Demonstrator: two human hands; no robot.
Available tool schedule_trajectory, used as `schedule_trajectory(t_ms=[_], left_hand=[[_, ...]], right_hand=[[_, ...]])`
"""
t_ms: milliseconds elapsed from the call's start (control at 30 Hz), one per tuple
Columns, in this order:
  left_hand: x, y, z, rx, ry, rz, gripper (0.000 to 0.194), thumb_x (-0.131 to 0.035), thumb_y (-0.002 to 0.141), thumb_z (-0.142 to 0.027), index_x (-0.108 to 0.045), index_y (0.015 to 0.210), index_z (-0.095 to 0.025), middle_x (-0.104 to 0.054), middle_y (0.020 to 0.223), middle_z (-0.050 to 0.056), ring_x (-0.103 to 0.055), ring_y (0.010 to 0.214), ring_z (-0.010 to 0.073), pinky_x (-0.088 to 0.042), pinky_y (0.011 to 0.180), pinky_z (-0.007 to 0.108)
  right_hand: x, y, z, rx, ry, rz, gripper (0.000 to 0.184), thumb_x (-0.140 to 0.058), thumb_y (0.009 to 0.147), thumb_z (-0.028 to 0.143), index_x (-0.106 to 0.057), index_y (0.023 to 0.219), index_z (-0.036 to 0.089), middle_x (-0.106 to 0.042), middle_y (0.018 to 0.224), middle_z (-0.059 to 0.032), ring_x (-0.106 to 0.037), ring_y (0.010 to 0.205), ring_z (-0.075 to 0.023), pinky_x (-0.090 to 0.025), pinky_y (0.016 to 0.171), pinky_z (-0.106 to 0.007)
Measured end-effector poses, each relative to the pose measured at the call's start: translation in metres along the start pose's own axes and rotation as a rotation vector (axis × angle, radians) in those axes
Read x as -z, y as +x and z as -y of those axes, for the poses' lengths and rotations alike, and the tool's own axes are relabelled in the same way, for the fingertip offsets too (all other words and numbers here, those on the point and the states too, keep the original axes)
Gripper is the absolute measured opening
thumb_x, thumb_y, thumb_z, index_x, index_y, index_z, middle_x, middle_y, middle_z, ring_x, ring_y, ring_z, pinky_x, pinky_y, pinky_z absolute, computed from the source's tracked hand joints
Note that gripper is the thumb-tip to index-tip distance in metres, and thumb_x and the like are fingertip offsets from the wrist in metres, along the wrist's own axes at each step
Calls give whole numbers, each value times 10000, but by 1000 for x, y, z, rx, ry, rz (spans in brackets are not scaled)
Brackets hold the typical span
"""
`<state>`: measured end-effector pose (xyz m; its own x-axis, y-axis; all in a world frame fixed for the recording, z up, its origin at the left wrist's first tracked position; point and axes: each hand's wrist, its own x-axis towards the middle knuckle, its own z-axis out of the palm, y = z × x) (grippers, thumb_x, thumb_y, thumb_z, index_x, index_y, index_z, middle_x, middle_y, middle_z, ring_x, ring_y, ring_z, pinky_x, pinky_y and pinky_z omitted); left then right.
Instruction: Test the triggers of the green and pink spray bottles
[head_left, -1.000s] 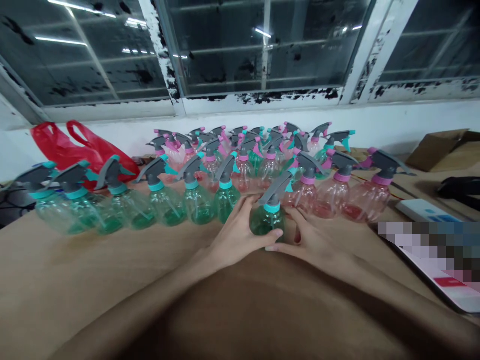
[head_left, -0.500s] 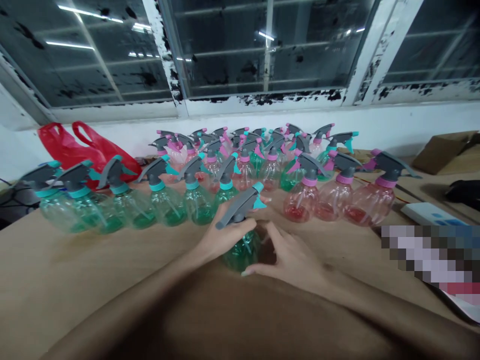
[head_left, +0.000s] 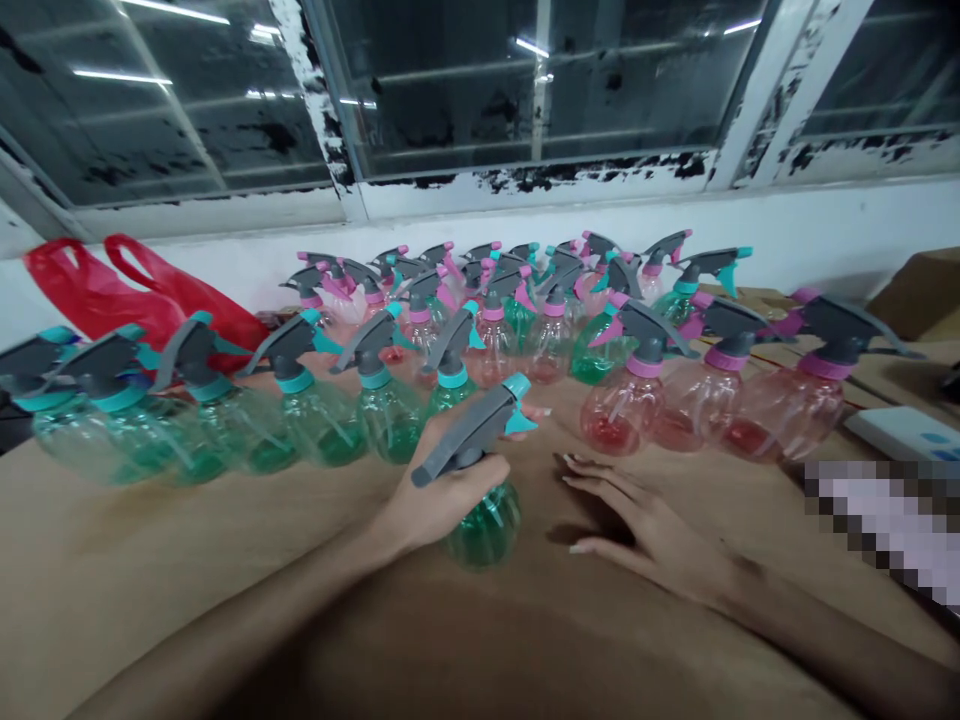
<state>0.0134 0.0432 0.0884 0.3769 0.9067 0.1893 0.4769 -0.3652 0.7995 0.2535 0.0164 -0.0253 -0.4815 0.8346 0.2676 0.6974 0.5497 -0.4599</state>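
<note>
My left hand (head_left: 442, 490) is wrapped round the neck of a green spray bottle (head_left: 487, 530), which stands upright on the wooden table (head_left: 360, 620). Its grey spray head (head_left: 472, 430) has a teal nozzle and trigger and points away to the right; the collar is hidden by my fingers. To the right of that bottle, my right hand (head_left: 645, 520) is held low over the table, fingers apart, holding nothing. A row of green spray bottles (head_left: 322, 420) with teal collars stands to the left. Pink spray bottles (head_left: 622, 410) with pink collars stand beyond my right hand.
Several more pink and green spray bottles (head_left: 491, 340) crowd together at the back near the wall. A red plastic bag (head_left: 150, 300) lies at the back left. A white box (head_left: 900, 435) and a cardboard box (head_left: 922, 295) sit on the right.
My right hand has drawn away from the green spray bottle to the right, its fingers opening out. My left hand keeps its hold on the bottle. The view has shifted slightly nearer.
</note>
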Motion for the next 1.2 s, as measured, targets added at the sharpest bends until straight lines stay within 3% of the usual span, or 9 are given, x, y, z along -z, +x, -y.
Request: schedule_trajectory(t_ms=[167, 333, 567, 833, 1000, 1200], left_hand=[[0, 3, 1, 24, -34, 16, 335, -472, 665, -294, -682, 924, -263, -673, 740, 8, -615, 767, 229, -505, 770, 374], [1, 2, 3, 34, -47, 15, 257, -467, 656, -283, -656, 826, -246, -645, 703, 8, -617, 703, 219, -509, 683, 345], [4, 2, 1, -48, -118, 14, 213, -463, 614, -237, -621, 755, -253, -685, 847, 3, -618, 765, 209, -490, 701, 318], [2, 2, 2, 32, -98, 40, 305, -493, 670, -267, -643, 935, -242, -640, 724, -4, -602, 675, 197, -499, 696, 335], [0, 0, -3, 46, -156, 1, 224, -539, 699, -248, -642, 896, -227, -674, 836, 17, -647, 791, 205, -512, 756, 315], [0, 1, -6, 19, -163, -27, 229, -547, 705, -227, -660, 903, -232, -680, 821, 17, -663, 798, 197, -514, 750, 293]], right_hand=[[-2, -2, -1, -22, -74, 48, 656, -540, 848, 541, -380, 1389, 205, -454, 1434, -113, -398, 1330, -253, -366, 1077, -486], [-1, -3, -4, -18, -122, 90, 686, -530, 841, 568, -371, 1402, 207, -427, 1456, -97, -372, 1346, -248, -359, 1088, -473], [3, -4, -4, -1, -113, 132, 732, -535, 834, 574, -321, 1434, 214, -393, 1479, -82, -340, 1363, -245, -340, 1102, -472], [4, -4, -4, -58, -100, 135, 656, -500, 861, 563, -393, 1396, 199, -403, 1473, -76, -353, 1357, -226, -346, 1099, -448], [4, -4, -4, -54, -76, 135, 644, -494, 880, 531, -341, 1425, 224, -371, 1494, -50, -330, 1369, -207, -334, 1110, -428], [1, -5, -5, -39, -91, 103, 659, -495, 888, 511, -280, 1451, 245, -355, 1503, -29, -324, 1372, -193, -330, 1115, -423]])
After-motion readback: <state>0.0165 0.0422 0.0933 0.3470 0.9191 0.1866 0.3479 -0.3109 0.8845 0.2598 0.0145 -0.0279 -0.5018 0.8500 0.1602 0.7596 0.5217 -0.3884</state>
